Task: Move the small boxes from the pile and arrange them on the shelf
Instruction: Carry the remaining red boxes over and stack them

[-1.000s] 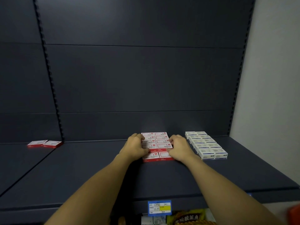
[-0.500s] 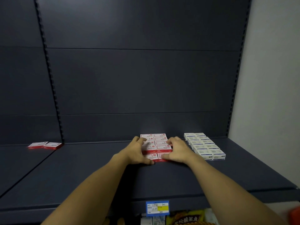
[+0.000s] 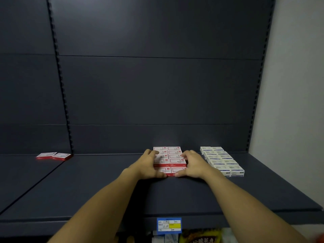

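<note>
L hand (image 3: pixel 147 165) lies on the left edge of the red-and-white boxes (image 3: pixel 175 157), fingers fairly straight along the block's side, thumb tip at the front corner. R hand (image 3: pixel 191 165) mirrors it on the right edge, fingers laid over the top, thumb at the front. Both hands press against the block from either side; neither seems to be curled round a single box, though the fingers partly hide the edges.

The red-and-white boxes sit flat on the shelf (image 3: pixel 105 193), approx. centre, packed 2 across in rows running toward the back panel (image 3: pixel 157 88), sides touching.

Just to the right, apart from the R hand, stands a similar block of white-and-blue boxes (image 3: pixel 221 159), also 2 across, angled slightly.

Well off to the left, near the slotted upright (image 3: pixel 60 81), two more red boxes (image 3: pixel 53 156) lie flat side by side.

On the shelf's front lip hangs a blue price tag (image 3: pixel 169 225) w/ a yellow patch. Below it, a yellow snack packet (image 3: pixel 199 237) shows partly.
</note>
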